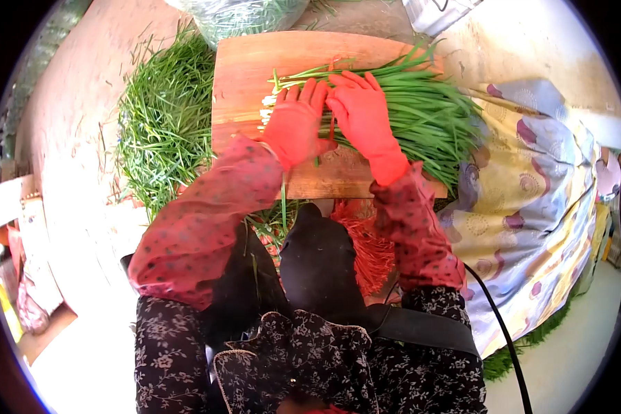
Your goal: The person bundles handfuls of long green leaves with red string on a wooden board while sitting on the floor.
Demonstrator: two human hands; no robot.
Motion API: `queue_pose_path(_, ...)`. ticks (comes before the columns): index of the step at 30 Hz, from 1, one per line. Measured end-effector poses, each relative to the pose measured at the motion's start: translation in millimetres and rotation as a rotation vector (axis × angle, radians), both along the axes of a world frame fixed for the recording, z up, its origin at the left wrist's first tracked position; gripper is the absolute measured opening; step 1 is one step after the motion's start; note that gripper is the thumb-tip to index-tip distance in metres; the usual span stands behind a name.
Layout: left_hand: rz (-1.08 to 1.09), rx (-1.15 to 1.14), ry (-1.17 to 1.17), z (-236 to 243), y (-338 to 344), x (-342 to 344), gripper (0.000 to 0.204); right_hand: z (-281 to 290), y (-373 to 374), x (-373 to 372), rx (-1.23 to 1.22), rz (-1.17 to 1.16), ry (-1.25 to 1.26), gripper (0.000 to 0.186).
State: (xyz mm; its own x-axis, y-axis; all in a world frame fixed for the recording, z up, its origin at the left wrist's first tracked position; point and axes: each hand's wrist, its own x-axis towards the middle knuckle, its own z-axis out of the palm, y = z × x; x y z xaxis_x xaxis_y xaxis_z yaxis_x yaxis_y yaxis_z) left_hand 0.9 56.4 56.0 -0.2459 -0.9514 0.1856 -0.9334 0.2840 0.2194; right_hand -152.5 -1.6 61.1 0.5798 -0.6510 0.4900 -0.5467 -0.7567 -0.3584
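Note:
A bundle of garlic chives (421, 110) lies across a wooden board (248, 62), pale cut ends to the left and green leaves to the right. My left hand (295, 124), in a red rubber glove, rests with its fingers stretched out over the bundle near the pale ends. Close beside it, my right hand (362, 114), in a matching glove, lies over the stalks, fingers extended and thumb toward the left hand. A thin red string (333, 63) runs under the bundle between the hands; its middle is partly hidden by the gloves.
Loose green trimmings (169, 117) are heaped left of the board. A clear plastic bag (245, 17) of greens stands behind it. Patterned cloth (524, 207) covers something on the right. Red strings (369, 255) hang below the board, and a black cable (500, 324) curves at lower right.

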Motion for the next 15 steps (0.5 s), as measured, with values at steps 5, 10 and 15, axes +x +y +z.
queue_pose_path(5,0.381,0.215,0.729,36.9,-53.0,35.4,0.033,-13.0,-2.5,-4.8,0.201,0.02,-0.007,0.014)
queue_pose_path(10,0.482,0.332,0.583,-25.2,-124.6,41.5,0.022,-16.5,7.8,-2.8,0.138,-0.002,-0.112,0.011)
queue_pose_path(15,0.454,0.244,0.054,-44.4,-148.6,12.2,0.033,-18.2,14.7,-6.5,0.154,-0.033,-0.131,0.011)
